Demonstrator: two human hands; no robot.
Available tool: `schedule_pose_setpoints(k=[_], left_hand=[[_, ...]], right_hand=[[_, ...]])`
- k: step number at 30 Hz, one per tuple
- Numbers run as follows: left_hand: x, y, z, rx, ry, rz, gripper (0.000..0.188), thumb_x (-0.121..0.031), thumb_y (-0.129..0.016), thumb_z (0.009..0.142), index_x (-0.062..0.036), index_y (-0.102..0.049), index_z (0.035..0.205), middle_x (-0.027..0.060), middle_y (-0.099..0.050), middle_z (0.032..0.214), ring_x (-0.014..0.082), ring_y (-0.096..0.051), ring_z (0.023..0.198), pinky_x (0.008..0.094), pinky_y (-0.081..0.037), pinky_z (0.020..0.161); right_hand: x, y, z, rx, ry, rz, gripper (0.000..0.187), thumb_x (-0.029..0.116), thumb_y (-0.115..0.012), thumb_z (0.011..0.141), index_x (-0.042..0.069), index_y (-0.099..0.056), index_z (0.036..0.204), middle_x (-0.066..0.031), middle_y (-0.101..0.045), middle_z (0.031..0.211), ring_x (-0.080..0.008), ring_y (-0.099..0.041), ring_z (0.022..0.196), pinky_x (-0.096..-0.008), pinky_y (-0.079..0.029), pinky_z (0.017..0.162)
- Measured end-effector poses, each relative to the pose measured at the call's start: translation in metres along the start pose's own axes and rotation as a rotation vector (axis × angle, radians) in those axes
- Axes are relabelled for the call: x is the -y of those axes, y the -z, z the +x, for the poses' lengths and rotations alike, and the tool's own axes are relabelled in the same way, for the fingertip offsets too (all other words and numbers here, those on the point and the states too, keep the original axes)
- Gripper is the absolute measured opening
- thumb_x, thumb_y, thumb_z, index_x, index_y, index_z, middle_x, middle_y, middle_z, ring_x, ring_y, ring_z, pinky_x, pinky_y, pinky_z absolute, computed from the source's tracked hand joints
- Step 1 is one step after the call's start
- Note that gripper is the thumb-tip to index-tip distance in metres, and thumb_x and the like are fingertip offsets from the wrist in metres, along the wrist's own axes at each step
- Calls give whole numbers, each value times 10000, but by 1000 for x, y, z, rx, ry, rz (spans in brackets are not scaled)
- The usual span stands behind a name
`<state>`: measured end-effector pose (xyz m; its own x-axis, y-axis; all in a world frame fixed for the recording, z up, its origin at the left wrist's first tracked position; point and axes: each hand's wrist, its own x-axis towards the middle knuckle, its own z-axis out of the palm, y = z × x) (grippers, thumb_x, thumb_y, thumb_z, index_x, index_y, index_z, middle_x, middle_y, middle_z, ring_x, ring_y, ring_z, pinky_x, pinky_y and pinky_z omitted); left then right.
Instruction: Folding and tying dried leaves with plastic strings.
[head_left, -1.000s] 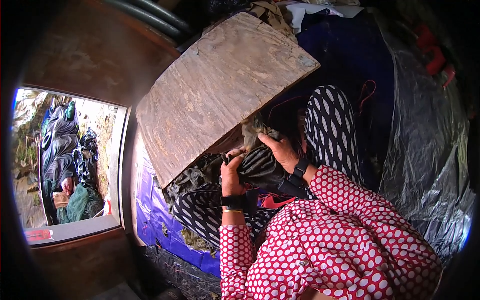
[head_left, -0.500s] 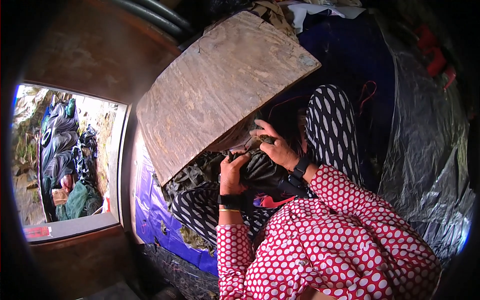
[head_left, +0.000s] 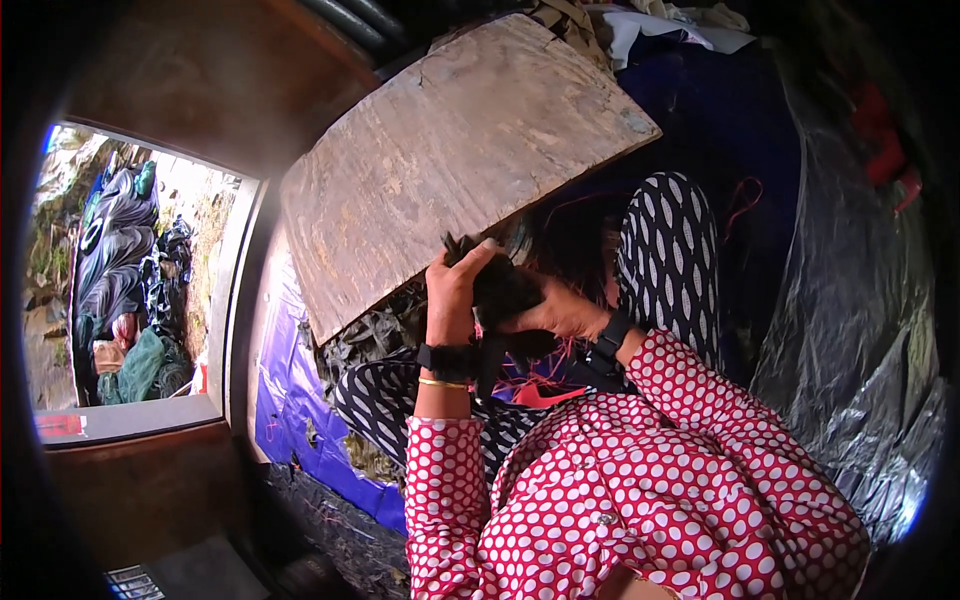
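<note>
A dark, limp bundle [head_left: 500, 292] is bunched up between my two hands, just past the near edge of a wooden board. Its exact kind cannot be made out; it looks like dark leaves or thin sheet. My left hand [head_left: 452, 295] grips its left side, thumb on top, and a dark tuft sticks up above the fingers. From the right, my right hand [head_left: 565, 308] holds the same bundle, its fingers partly hidden behind it. Below hangs a dark strip. More crumpled dark material [head_left: 375, 330] lies beside my left wrist, partly under the board.
The worn wooden board [head_left: 450, 150] slants across in front of me. Purple sheeting [head_left: 305, 420] lies at left, translucent plastic [head_left: 850, 380] at right. Thin red strings [head_left: 540, 375] lie between my legs. An opening at left shows green netting [head_left: 145, 362] and dark bundles outside.
My hands have gathered the dark material into a larger bundle. The left hand has moved up; the right hand has dropped lower, its formerly spread fingers now around the bundle. The view has shifted slightly.
</note>
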<state>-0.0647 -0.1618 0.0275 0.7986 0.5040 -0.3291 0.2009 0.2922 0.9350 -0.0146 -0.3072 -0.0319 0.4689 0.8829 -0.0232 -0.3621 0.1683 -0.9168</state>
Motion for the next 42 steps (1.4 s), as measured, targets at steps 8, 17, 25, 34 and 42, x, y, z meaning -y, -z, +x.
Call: schedule_pose_setpoints(k=[8, 17, 25, 34, 42], left_hand=[[-15, 20, -17, 118, -78, -166, 540, -202, -615, 861, -12, -419, 1328, 104, -560, 1178, 138, -562, 931, 271, -504, 683], [26, 8, -38, -51, 188, -39, 601, -592, -498, 862, -90, -548, 1190, 53, -570, 1191, 182, -546, 1045, 352, -386, 872], [25, -3, -42, 146, 230, -498, 432, -463, -507, 917, -89, -589, 1116, 40, -599, 1138, 146, -603, 909, 329, -447, 796], [-51, 58, -28, -196, -344, -436, 396, -61, -571, 876, -65, -491, 1264, 116, -576, 1157, 217, -585, 1047, 336, -489, 879], [-90, 119, -1, -376, -636, -209, 247, -187, -575, 919, -76, -583, 1140, 56, -626, 1079, 151, -592, 996, 285, -485, 834]], right_hand=[[33, 18, -1, -214, -93, 487, 308, 71, -637, 793, 21, -605, 1095, -55, -649, 996, -139, -635, 849, -263, -520, 777], [53, 21, -5, -219, -113, 629, 309, 119, -608, 811, 25, -576, 1103, -68, -647, 940, -169, -648, 783, -278, -554, 683], [52, 8, -10, -153, -115, 388, 338, 114, -631, 803, 37, -585, 1129, -30, -639, 994, -139, -617, 874, -275, -496, 822], [86, 53, 19, -308, 115, 427, 383, 133, -636, 826, 17, -552, 1181, -83, -628, 1086, -200, -629, 943, -350, -530, 821], [158, 91, 71, -386, 285, 348, 286, 125, -651, 818, 24, -613, 1082, -69, -645, 1027, -189, -613, 931, -335, -483, 871]])
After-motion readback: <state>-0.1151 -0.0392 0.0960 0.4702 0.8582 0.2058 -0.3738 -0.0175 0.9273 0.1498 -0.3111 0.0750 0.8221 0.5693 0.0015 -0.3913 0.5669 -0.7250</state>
